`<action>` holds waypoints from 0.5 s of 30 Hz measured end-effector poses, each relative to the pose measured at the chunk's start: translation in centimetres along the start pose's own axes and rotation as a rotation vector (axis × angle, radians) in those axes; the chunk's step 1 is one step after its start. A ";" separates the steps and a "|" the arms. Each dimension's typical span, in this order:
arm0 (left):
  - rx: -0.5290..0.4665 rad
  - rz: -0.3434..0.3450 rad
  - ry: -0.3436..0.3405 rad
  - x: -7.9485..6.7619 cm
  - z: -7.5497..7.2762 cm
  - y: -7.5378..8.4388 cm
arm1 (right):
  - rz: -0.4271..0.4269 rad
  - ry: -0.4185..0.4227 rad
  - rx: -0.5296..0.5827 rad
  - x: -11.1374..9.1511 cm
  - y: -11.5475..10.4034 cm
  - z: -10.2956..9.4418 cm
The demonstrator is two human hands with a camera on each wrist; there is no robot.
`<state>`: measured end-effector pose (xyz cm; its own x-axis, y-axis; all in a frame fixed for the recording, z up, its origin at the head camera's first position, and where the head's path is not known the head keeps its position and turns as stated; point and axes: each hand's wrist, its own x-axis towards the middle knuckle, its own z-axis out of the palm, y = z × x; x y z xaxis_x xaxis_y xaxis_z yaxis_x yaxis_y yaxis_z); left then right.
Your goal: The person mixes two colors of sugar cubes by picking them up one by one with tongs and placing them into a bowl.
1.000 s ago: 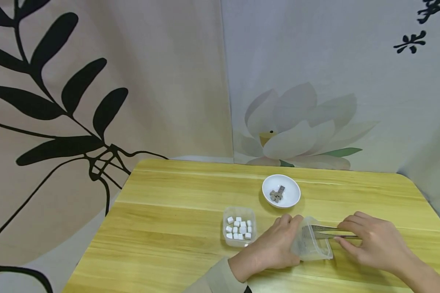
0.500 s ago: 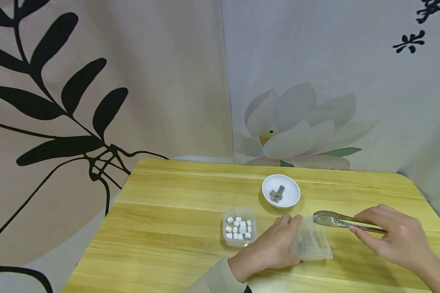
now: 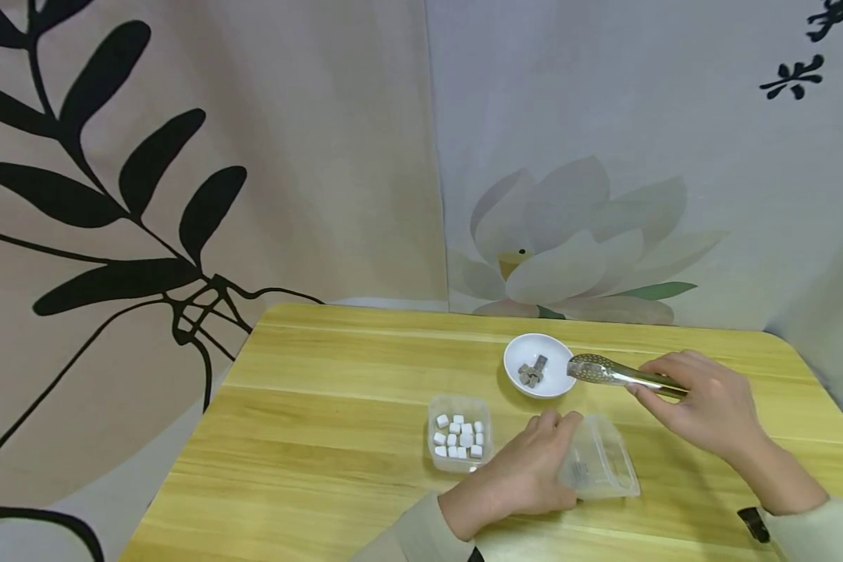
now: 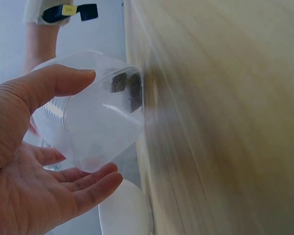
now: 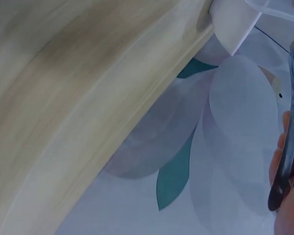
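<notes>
1. Your left hand (image 3: 523,468) has its fingers round the tilted tub (image 3: 599,462), dark cubes (image 4: 134,93) inside, on the counter (image 3: 323,390).
2. Your right hand (image 3: 702,398) has its fingers gripping the tongs (image 3: 607,370), tips near the bowl (image 3: 521,353); their contents are unclear.
3. Brown cubes (image 3: 531,376) lie in the bowl.
4. Left of the tub stands a box (image 3: 457,404) of white cubes (image 3: 466,440).

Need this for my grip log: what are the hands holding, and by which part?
The right hand holds tongs by their handle end; the left hand grips the tilted container near its base.
</notes>
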<state>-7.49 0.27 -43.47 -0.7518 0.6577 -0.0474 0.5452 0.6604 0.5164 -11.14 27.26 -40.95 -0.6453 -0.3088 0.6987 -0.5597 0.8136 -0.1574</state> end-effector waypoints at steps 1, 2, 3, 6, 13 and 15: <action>-0.001 0.000 0.000 0.0 0.0 0.0 | -0.002 0.000 0.003 0.2 0.0 0.3; -0.001 0.000 0.000 0.0 0.0 0.0 | 0.001 -0.001 0.008 0.4 0.0 0.7; -0.001 0.001 -0.001 0.0 0.0 0.0 | 0.002 -0.004 0.011 0.5 0.0 0.9; 0.002 0.007 -0.001 0.0 0.0 0.0 | 0.025 -0.020 0.009 0.5 0.0 1.3; 0.011 0.012 0.002 0.0 0.0 0.1 | 0.112 -0.096 -0.049 -0.6 -0.2 0.0; 0.010 0.008 0.001 0.0 0.0 0.0 | 0.122 -0.103 -0.063 -1.0 -0.1 -0.6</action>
<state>-7.47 0.30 -43.46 -0.7477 0.6627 -0.0429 0.5549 0.6589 0.5079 -10.12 27.73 -41.20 -0.7581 -0.2524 0.6014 -0.4425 0.8764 -0.1900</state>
